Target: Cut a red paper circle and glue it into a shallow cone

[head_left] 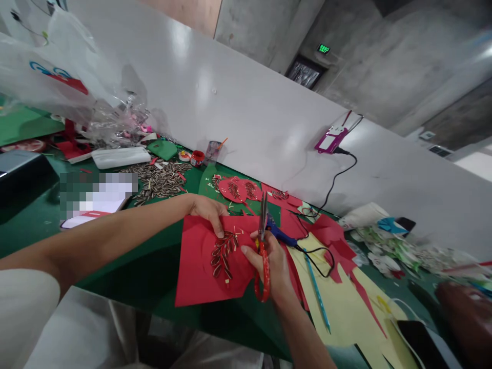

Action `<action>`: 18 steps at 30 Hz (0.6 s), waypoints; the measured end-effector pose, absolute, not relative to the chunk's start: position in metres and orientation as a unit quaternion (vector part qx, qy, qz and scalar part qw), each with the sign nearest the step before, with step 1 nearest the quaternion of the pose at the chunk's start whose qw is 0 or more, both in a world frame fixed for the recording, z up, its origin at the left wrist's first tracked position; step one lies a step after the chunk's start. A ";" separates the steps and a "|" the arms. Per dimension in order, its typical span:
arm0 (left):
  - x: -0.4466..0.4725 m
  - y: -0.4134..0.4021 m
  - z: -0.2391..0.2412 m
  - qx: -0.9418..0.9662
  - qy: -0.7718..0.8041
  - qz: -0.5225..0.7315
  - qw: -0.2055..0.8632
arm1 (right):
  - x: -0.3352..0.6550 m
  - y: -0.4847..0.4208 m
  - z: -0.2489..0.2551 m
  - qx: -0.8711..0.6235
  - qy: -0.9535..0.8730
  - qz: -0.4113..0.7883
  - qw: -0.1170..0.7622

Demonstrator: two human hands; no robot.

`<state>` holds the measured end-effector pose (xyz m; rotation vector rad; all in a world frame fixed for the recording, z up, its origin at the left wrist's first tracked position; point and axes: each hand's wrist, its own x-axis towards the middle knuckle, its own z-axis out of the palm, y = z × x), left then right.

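Observation:
A sheet of red paper (192, 271) is held up over the table, with striped sunflower seeds (222, 256) stuck on it in a leafy sprig pattern. My left hand (209, 210) grips its top edge, thumb on the front and fingers behind. Scissors (263, 215) with red patterned handles are in my right hand (277, 259), blades pointing up and nearly closed. The right thumb also presses on the paper's right side, beside the seeds. Just beyond the right hand lies a blue glue gun (282, 234) with a black cord.
Loose sunflower seeds (165, 179) are heaped behind a lit phone (102, 197). Red cutouts with seeds (238, 189) lie at the back. Yellow paper (342, 312) and a blue pencil (318, 294) are on the right. A purple power strip (331, 140) hangs on the white partition (246, 118).

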<state>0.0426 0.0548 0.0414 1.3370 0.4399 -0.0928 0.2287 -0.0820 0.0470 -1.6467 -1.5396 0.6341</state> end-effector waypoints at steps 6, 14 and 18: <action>0.045 0.057 0.044 0.632 0.192 -0.049 0.749 | 0.224 -0.083 0.050 -0.645 -0.587 0.247 0.422; 0.026 0.060 0.058 0.608 0.200 -0.006 0.769 | 0.229 -0.074 0.039 -0.620 -0.535 0.305 0.486; 0.011 0.064 0.059 0.534 0.285 0.166 0.778 | 0.234 -0.066 0.036 -0.625 -0.516 0.304 0.501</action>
